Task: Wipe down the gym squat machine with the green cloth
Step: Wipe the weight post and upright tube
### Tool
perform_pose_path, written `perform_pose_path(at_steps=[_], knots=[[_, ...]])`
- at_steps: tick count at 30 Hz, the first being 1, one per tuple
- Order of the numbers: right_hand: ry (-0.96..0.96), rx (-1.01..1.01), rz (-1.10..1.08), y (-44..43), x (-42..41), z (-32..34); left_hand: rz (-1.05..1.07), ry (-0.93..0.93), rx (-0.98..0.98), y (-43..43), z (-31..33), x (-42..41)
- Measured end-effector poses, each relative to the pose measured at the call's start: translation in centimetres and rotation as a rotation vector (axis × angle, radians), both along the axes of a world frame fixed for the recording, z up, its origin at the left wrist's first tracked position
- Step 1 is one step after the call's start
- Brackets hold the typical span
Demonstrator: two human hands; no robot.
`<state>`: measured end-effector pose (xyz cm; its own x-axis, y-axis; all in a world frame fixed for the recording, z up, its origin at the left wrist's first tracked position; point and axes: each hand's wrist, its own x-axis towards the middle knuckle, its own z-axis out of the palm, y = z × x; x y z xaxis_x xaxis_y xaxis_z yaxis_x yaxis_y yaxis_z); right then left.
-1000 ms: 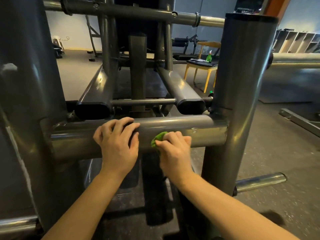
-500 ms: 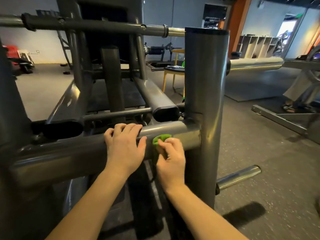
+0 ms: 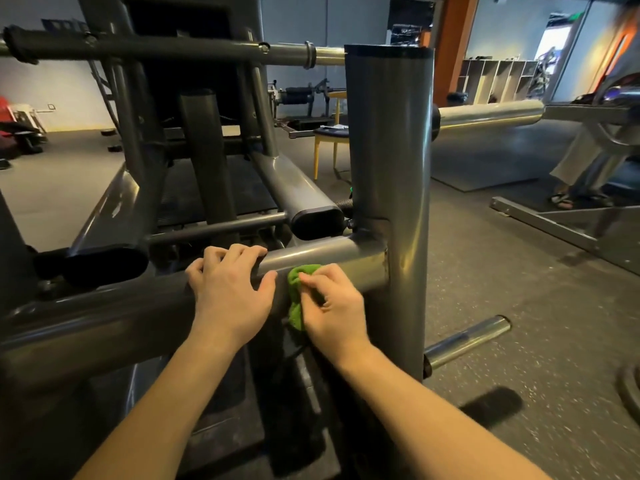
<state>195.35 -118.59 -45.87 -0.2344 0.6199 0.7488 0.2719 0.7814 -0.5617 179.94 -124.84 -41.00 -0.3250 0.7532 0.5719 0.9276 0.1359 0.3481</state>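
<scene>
Cloth point(image 3: 297, 296) soft, light, wadded against crossbar point(image 3: 322, 252) beside upright point(image 3: 388, 168); right hand point(image 3: 334, 306) grip pinched it, left hand point(image 3: 230, 292) grip curled over crossbar. We judged wad-hold best, palm backing.

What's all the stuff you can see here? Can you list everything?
Dark grey metal squat machine: one, grey, fills left and centre.
Grey metal crossbar: one, grey, low, joined to the machine's upright post.
Green cloth: one, green, bunched against the crossbar.
Shiny steel pegs: two, silver, right of the post, one high, one low.
Yellow-legged chair: one, yellow and dark, behind the machine.
White cubby shelf: one, white, far back right.
Left hand: one, fingers curled over the crossbar.
Right hand: one, grips the cloth.
</scene>
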Motion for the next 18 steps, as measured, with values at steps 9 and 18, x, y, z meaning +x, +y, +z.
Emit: perform_pose_path(at_steps=[9, 18], knots=[[0.128, -0.017, -0.056, -0.5, -1.6, 0.8, 0.014, -0.016, 0.008, 0.1, 0.0, 0.1], [0.229, -0.078, -0.346, 4.2, 3.3, 0.9, 0.032, 0.005, 0.030, 0.3, -0.2, 0.3]])
